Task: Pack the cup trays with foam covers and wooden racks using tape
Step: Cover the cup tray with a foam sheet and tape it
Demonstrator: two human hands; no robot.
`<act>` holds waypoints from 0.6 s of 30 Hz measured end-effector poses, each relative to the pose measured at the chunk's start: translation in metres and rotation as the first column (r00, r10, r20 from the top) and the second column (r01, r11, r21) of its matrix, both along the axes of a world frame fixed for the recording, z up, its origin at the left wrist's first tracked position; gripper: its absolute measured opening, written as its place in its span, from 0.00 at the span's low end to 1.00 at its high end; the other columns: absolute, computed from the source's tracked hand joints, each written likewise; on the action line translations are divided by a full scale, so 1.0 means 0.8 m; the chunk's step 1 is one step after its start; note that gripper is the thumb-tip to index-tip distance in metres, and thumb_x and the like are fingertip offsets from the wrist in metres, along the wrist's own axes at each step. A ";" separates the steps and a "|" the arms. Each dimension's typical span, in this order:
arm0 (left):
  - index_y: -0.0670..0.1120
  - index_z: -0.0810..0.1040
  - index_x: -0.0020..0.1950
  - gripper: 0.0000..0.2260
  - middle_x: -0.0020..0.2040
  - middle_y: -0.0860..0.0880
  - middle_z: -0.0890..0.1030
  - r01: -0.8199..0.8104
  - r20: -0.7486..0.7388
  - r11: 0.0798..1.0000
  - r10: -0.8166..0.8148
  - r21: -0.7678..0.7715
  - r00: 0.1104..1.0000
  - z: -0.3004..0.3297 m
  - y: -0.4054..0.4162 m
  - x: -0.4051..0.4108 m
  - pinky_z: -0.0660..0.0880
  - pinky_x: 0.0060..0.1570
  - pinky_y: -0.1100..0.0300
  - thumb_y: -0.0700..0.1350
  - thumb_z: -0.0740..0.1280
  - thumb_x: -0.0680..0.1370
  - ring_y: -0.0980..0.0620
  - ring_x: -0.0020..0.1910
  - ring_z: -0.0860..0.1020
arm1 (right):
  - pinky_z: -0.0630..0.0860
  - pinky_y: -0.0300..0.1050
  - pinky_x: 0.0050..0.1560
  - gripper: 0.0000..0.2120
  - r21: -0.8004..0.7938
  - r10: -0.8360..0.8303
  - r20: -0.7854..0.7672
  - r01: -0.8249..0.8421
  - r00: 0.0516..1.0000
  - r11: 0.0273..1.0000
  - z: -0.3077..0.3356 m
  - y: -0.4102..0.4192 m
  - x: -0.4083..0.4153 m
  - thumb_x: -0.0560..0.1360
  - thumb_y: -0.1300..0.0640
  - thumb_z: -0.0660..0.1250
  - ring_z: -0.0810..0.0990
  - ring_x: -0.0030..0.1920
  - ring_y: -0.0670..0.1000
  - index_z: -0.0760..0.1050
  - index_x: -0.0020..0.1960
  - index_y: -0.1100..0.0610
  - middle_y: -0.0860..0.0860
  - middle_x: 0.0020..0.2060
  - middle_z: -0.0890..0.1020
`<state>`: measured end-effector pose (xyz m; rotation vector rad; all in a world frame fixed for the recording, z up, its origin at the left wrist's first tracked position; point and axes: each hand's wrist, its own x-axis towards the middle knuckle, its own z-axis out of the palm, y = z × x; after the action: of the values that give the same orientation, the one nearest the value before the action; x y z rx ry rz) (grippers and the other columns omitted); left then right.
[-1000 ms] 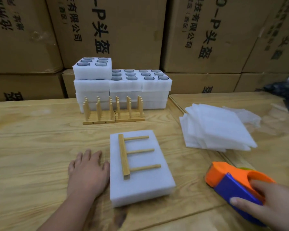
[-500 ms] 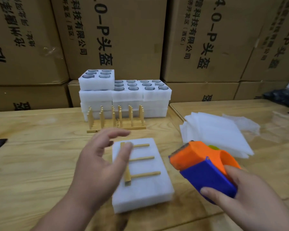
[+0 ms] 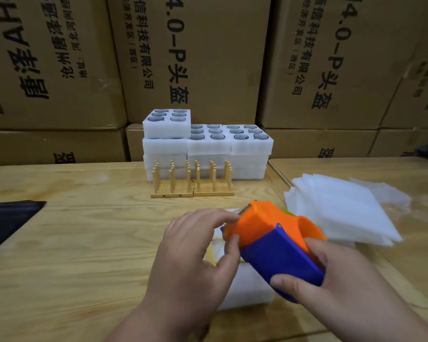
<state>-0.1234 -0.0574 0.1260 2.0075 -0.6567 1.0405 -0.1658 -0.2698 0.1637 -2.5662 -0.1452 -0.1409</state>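
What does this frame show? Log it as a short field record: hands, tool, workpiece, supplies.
right hand: grips the tape dispenser
left hand: fingertips pinch at the dispenser's front edge
workpiece: foam-covered tray under both hands, mostly hidden
wooden racks: upright, in front of the stacked cup trays
foam covers: loose pile on the right
table: wooden

A light wooden table (image 3: pixel 67 255) holds stacked white foam cup trays (image 3: pixel 208 154) at the back, with wooden racks (image 3: pixel 192 181) standing just before them. Loose foam sheets (image 3: pixel 341 213) lie at right, a dark sheet (image 3: pixel 8 220) at left, and a foam block (image 3: pixel 247 290) nearest.
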 end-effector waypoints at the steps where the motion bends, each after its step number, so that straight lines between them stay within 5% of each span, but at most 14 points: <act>1: 0.57 0.76 0.57 0.11 0.53 0.62 0.79 0.005 -0.018 1.000 -0.006 -0.029 1.000 0.000 0.001 0.000 0.78 0.50 0.56 0.48 0.68 0.75 0.60 0.53 0.79 | 0.72 0.36 0.34 0.24 0.004 0.001 -0.007 -0.001 1.000 1.000 0.000 0.000 0.000 0.54 0.24 0.63 0.79 0.38 0.41 0.71 0.46 0.32 0.35 0.37 0.79; 9: 0.60 0.77 0.56 0.14 0.49 0.60 0.82 -0.040 -0.203 0.935 -0.034 -0.351 0.979 -0.003 0.010 0.008 0.77 0.47 0.68 0.46 0.72 0.73 0.54 0.49 0.82 | 0.72 0.34 0.32 0.22 0.057 0.006 -0.019 -0.005 1.000 0.998 0.003 -0.005 -0.004 0.55 0.25 0.67 0.80 0.37 0.42 0.72 0.45 0.32 0.38 0.36 0.81; 14: 0.62 0.80 0.54 0.15 0.50 0.61 0.81 -0.036 -0.273 0.952 -0.051 -0.303 0.961 -0.004 0.024 0.013 0.76 0.42 0.65 0.46 0.78 0.73 0.55 0.49 0.81 | 0.74 0.34 0.33 0.23 0.061 0.008 -0.011 -0.008 1.000 0.998 0.005 -0.009 -0.008 0.58 0.28 0.73 0.81 0.37 0.42 0.77 0.43 0.42 0.39 0.37 0.82; 18: 0.61 0.82 0.44 0.04 0.47 0.63 0.82 -0.095 -0.239 0.964 0.034 -0.249 0.971 0.008 0.033 0.015 0.74 0.40 0.63 0.51 0.73 0.74 0.58 0.50 0.80 | 0.74 0.33 0.34 0.18 0.051 0.054 -0.029 -0.052 0.998 0.997 0.002 -0.013 -0.004 0.61 0.33 0.77 0.80 0.36 0.41 0.75 0.45 0.34 0.38 0.35 0.81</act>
<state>-0.1116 -0.0307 0.1321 1.8914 -0.3144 0.8611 -0.1690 -0.2805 0.1655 -2.5110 -0.1955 -0.0843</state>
